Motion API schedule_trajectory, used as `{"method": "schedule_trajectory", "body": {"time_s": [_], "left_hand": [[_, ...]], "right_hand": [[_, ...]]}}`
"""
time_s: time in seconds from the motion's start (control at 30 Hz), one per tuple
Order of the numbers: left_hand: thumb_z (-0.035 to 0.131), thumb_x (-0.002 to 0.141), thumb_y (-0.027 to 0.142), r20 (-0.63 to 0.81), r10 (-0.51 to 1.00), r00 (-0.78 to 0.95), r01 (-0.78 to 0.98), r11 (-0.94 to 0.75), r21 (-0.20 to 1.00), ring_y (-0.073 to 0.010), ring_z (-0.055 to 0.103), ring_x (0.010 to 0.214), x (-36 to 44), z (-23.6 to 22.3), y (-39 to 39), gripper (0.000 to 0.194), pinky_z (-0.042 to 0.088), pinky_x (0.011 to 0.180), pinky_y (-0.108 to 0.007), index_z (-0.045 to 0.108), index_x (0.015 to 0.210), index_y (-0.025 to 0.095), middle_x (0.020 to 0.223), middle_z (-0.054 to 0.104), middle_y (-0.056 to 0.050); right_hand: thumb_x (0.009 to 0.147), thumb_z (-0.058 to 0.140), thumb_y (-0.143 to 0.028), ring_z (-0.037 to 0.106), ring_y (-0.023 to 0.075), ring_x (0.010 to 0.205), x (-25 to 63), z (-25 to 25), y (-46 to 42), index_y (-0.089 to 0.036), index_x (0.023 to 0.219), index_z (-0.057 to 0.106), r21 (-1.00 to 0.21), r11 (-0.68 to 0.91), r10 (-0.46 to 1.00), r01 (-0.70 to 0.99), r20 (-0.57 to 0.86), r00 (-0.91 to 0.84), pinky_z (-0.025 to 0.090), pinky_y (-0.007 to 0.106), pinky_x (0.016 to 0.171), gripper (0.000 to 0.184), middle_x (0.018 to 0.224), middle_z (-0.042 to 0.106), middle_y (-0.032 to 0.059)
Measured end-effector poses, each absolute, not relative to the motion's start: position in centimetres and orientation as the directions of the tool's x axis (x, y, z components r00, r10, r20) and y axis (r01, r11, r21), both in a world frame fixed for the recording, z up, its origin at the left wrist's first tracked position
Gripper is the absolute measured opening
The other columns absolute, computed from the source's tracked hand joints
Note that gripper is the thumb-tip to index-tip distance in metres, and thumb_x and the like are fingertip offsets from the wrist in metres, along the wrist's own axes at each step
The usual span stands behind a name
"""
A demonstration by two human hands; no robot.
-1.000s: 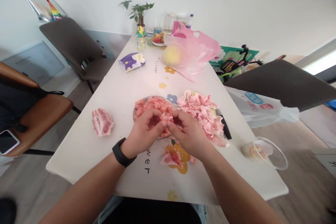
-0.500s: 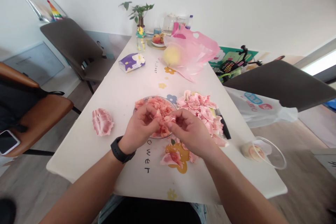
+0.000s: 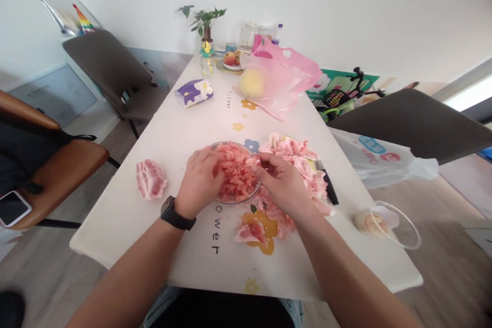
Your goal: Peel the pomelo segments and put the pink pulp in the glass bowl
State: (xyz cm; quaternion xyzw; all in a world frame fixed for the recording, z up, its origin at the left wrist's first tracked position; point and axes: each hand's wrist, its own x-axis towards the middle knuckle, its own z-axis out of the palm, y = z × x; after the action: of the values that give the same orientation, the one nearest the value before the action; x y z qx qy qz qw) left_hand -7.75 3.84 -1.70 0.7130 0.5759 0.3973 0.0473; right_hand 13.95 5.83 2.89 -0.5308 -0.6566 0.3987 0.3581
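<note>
A glass bowl (image 3: 221, 144) heaped with pink pomelo flesh (image 3: 237, 177) stands mid-table. My left hand (image 3: 200, 180), a black watch on its wrist, rests over the bowl's left side with its fingers curled onto the flesh. At the bowl's right rim, my right hand (image 3: 283, 183) pinches a small pink scrap of pomelo skin. A pile of pink pomelo skins (image 3: 302, 159) lies just right of that hand. More scraps (image 3: 253, 229) lie on the table below the bowl. An unpeeled pomelo chunk (image 3: 150, 179) sits to the left.
A black knife handle (image 3: 329, 187) pokes out beside the skin pile. A clear lid or dish (image 3: 388, 223) lies near the right edge. Farther back are a pink bag (image 3: 282, 74), a tissue pack (image 3: 193, 92), fruit and jars. Chairs flank the table; a phone (image 3: 13, 208) lies on the left one.
My hands, pinched together on one piece over the bowl, have drawn apart: the left went to the bowl's left side, the right to its right rim.
</note>
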Motion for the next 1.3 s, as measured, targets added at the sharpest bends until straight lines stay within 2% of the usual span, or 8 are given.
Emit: {"method": "schedule_trajectory", "body": {"time_s": [0.17,0.23,0.33,0.53,0.73,0.9,1.03,1.3], "left_hand": [[0.064,0.089,0.013,0.63,0.773,-0.078,0.644,-0.443,0.623,-0.028,0.067,0.112,-7.2,-0.6,2.7,0.024,0.055,0.103,-0.049,0.071,0.11,0.021,0.116,0.072,-0.01],[0.069,0.093,0.022,0.577,0.817,-0.017,0.492,-0.495,0.716,-0.0254,0.069,0.11,-6.9,-0.2,2.3,0.026,0.057,0.098,-0.044,0.069,0.119,0.023,0.117,0.073,-0.009],[0.076,0.093,0.031,0.429,0.9,0.079,0.279,-0.433,0.857,-0.024,0.072,0.107,-6.5,-0.3,2.1,0.037,0.06,0.091,-0.039,0.07,0.128,0.025,0.12,0.076,-0.009],[0.076,0.095,0.036,0.25,0.965,0.075,-0.053,-0.247,0.968,-0.0194,0.073,0.094,-6.3,-0.6,2.5,0.024,0.06,0.079,-0.032,0.074,0.116,0.024,0.11,0.076,-0.007],[0.075,0.096,0.041,0.265,0.962,0.061,0.039,-0.267,0.963,-0.0181,0.068,0.084,-6.2,-0.6,2.2,0.022,0.057,0.074,-0.031,0.076,0.108,0.023,0.098,0.074,-0.006],[0.074,0.097,0.037,0.304,0.952,0.029,0.074,-0.305,0.949,-0.0178,0.068,0.086,-6.3,-1.1,2.2,0.016,0.056,0.079,-0.033,0.076,0.105,0.023,0.098,0.074,-0.006],[0.075,0.097,0.034,0.321,0.946,0.033,0.069,-0.323,0.944,-0.0189,0.068,0.091,-6.3,-1.0,2.2,0.014,0.057,0.082,-0.034,0.075,0.103,0.022,0.103,0.073,-0.007],[0.071,0.099,0.042,0.253,0.967,0.014,0.068,-0.254,0.965,-0.0175,0.066,0.08,-6.2,-0.4,1.9,0.02,0.054,0.072,-0.032,0.072,0.102,0.022,0.094,0.073,-0.005]], "right_hand": [[0.091,0.07,-0.044,0.071,0.0223,0.091,13.6,2.6,5.4,-0.024,0.117,0.076,-0.933,0.135,0.973,0.333,0.061,-0.223,0.058,0.042,0.085,0.033,0.103,0.078,0.0049],[0.092,0.071,-0.043,0.073,0.022,0.094,13.3,2.7,5.1,-0.026,0.118,0.076,-0.946,0.147,0.962,0.289,0.068,-0.266,0.059,0.041,0.086,0.032,0.107,0.078,0.005],[0.094,0.071,-0.039,0.074,0.022,0.102,12.9,2.9,4.7,-0.028,0.117,0.078,-0.949,0.196,0.938,0.248,0.108,-0.328,0.06,0.039,0.09,0.026,0.112,0.079,0.0044],[0.098,0.07,-0.039,0.075,0.0208,0.102,13.0,3.0,4.5,-0.028,0.12,0.075,-0.955,0.205,0.922,0.214,0.115,-0.369,0.062,0.037,0.089,0.026,0.114,0.079,0.0047],[0.099,0.065,-0.033,0.075,0.0205,0.095,13.1,2.7,4.3,-0.026,0.113,0.077,-0.933,0.223,0.935,0.282,0.122,-0.334,0.064,0.037,0.083,0.019,0.11,0.079,0.0051],[0.099,0.068,-0.035,0.074,0.0216,0.104,13.2,2.5,4.3,-0.032,0.133,0.072,-0.883,0.319,0.907,0.344,0.18,-0.38,0.062,0.04,0.09,0.035,0.121,0.077,0.005],[0.101,0.066,-0.036,0.073,0.0219,0.105,13.0,2.5,4.5,-0.031,0.121,0.077,-0.858,0.352,0.903,0.373,0.206,-0.377,0.06,0.039,0.09,0.023,0.118,0.078,0.0046],[0.105,0.059,-0.035,0.071,0.0236,0.104,13.0,3.0,4.3,-0.029,0.12,0.073,-0.794,0.451,0.857,0.408,0.257,-0.448,0.057,0.041,0.09,0.021,0.114,0.076,0.006]]}}
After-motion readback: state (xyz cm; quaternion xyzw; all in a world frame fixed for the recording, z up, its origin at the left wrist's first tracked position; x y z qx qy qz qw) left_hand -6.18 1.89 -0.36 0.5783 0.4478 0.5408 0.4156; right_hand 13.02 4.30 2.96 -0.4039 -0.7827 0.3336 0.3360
